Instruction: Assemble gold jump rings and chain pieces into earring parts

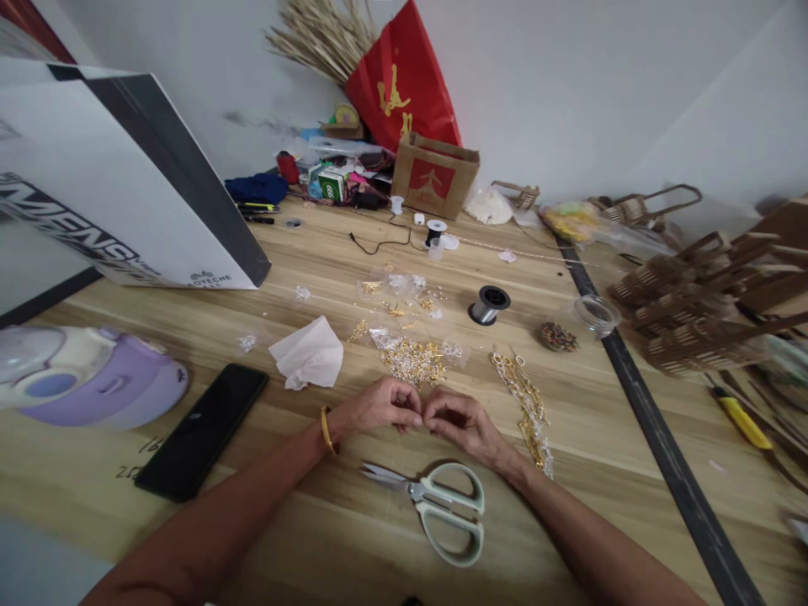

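Observation:
My left hand (382,406) and my right hand (464,423) meet over the table, each with thumb and fingers pinched together. Whatever lies between their fingertips is too small to make out. Just beyond them is a heap of gold and silver jewelry findings (413,360). Linked gold and silver chains (528,412) lie to the right of my right hand. Below both hands, scissors with pale handles (435,505) rest on the wood, their blades slightly apart. A gold bracelet (326,429) circles my left wrist.
Left of my hands lie a crumpled tissue (309,353) and a black phone (202,431). A wire spool (488,305), a pile of beads (559,337) and a clear round container (597,314) stand farther right. Woven baskets (682,303) crowd the right side. A large box (119,177) stands at left.

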A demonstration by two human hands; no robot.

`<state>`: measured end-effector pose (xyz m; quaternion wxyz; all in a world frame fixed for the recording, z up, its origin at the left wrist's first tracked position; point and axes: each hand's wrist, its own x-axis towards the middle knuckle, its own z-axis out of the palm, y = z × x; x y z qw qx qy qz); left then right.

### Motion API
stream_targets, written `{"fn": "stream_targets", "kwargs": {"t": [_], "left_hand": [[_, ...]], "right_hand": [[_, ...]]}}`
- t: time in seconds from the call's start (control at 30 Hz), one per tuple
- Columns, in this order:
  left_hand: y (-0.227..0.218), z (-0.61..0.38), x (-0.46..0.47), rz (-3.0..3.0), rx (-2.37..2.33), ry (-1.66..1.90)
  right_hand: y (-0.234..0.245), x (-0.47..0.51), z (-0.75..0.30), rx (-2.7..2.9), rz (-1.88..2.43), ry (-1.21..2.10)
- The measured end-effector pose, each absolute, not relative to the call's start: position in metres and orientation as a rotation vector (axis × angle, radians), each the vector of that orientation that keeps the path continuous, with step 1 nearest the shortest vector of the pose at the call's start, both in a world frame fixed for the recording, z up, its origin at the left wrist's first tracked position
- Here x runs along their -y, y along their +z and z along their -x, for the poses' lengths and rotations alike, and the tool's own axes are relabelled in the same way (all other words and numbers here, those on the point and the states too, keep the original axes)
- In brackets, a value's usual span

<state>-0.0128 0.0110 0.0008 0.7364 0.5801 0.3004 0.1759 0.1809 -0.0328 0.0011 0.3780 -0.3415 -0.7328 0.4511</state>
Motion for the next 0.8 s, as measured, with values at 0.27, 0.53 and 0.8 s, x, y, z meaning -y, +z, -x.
{"fn": "stream_targets", "kwargs": {"t": [0.27,0.53,0.8], "left_hand": [[0.0043,0.0141,-0.0105,-1.319,-0.671,0.353],[0.0045,0.0144,-0.0105,-1.296,-0.659,0.339],[0.0026,0.0143,-0.0109,-1.244,-0.669,0.332]], "right_hand": [[-0.0021,0.0324,-0.1826,1.930,0.877,1.092],[-0.0015,0.0360,-0.1823,2.016,0.910,0.962],[0.0041,0.0369,-0.1830,2.085,0.896,0.811]]}}
